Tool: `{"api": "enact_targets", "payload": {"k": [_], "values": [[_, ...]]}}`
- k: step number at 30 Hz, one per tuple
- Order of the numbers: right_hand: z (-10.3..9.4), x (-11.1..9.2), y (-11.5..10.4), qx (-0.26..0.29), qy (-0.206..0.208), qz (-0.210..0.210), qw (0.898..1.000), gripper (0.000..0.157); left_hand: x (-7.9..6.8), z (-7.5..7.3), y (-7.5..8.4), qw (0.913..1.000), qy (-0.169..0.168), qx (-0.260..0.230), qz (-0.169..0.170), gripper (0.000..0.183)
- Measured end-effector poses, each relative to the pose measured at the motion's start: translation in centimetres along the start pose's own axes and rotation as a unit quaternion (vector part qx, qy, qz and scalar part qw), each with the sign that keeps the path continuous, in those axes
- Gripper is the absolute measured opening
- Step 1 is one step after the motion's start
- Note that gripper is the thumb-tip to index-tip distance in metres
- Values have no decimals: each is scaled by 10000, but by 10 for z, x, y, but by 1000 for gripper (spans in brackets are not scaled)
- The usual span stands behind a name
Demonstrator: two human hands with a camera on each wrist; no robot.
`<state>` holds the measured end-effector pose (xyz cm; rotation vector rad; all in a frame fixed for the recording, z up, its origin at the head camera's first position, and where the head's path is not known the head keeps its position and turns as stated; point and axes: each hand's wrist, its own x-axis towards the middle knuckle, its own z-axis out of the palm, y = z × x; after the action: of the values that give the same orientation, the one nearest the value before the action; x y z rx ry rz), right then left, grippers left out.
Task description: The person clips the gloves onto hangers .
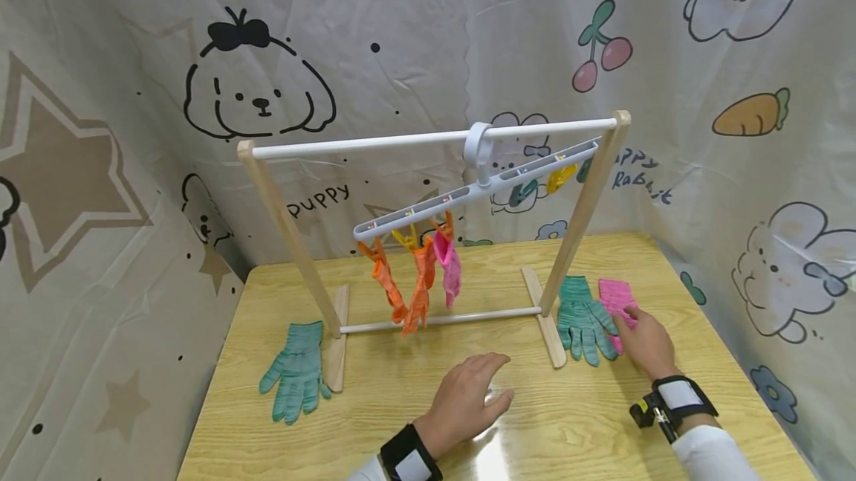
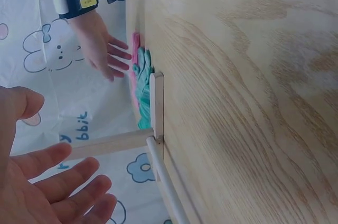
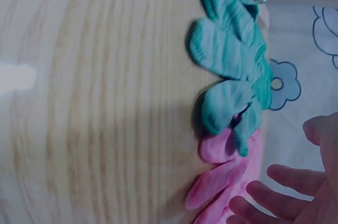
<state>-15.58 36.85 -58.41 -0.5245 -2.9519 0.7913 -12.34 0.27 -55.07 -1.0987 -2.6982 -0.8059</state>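
My right hand (image 1: 645, 340) hovers over a pink knitted glove (image 1: 617, 295) at the table's right side, its fingers spread and loosely bent with nothing in them. Beside that glove, partly overlapping it, lies a green striped glove (image 3: 224, 49). My left hand (image 1: 468, 399) is held above the table in front of the rack, fingers relaxed and empty. From the low left end of a tilted grey clip hanger (image 1: 421, 207) hang two orange gloves (image 1: 420, 284) and a pink one (image 1: 451, 273), held by orange and yellow clips (image 1: 405, 239).
A rack with wooden legs (image 1: 287, 236) and a white top bar (image 1: 361, 146) carries the hanger by its hook (image 1: 476, 145). Another green glove (image 1: 297, 369) lies by the rack's left foot (image 1: 337, 369). Yellow (image 1: 562, 178) and green clips hang at the raised end. Patterned curtains surround the table.
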Motion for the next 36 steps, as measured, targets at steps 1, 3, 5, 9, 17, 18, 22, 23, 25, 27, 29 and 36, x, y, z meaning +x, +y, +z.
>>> {"api": "enact_targets", "payload": {"k": [1, 3, 5, 9, 17, 18, 22, 23, 25, 27, 29, 36], "values": [[0, 1, 1, 26, -49, 59, 10000, 59, 0, 0, 0, 10000, -25, -27, -11, 43], [0, 2, 4, 47, -143, 173, 9997, 59, 1, 0, 0, 10000, -60, -70, -29, 43], [0, 5, 8, -7, -210, 251, 9995, 57, 1, 0, 0, 9999, -77, -84, -35, 42], [1, 9, 16, -113, -165, 309, 9993, 49, 2, -1, 0, 9999, -88, -79, -33, 41], [3, 13, 26, -243, -50, 157, 9996, 39, 1, -3, 0, 9997, -206, -41, -83, 38], [3, 13, 27, -253, -43, 143, 9996, 38, 1, -3, 0, 9997, -216, -47, -98, 38], [3, 15, 28, -283, 15, 109, 9995, 32, 1, -4, 0, 9996, -234, -72, -114, 37], [3, 16, 28, -293, 17, 123, 9995, 29, 1, -4, 0, 9996, -233, -83, -107, 37], [3, 16, 28, -296, 39, 144, 9994, 25, 0, -4, 0, 9996, -227, -102, -103, 36], [3, 18, 29, -298, 77, 176, 9994, 22, 0, -4, 0, 9996, -222, -133, -100, 36], [4, 19, 29, -301, 105, 226, 9992, 20, 0, -3, 0, 9996, -222, -152, -103, 35], [9, 21, 32, -411, 95, 311, 9986, 17, 0, -3, -1, 9994, -258, -164, -132, 35]]}}
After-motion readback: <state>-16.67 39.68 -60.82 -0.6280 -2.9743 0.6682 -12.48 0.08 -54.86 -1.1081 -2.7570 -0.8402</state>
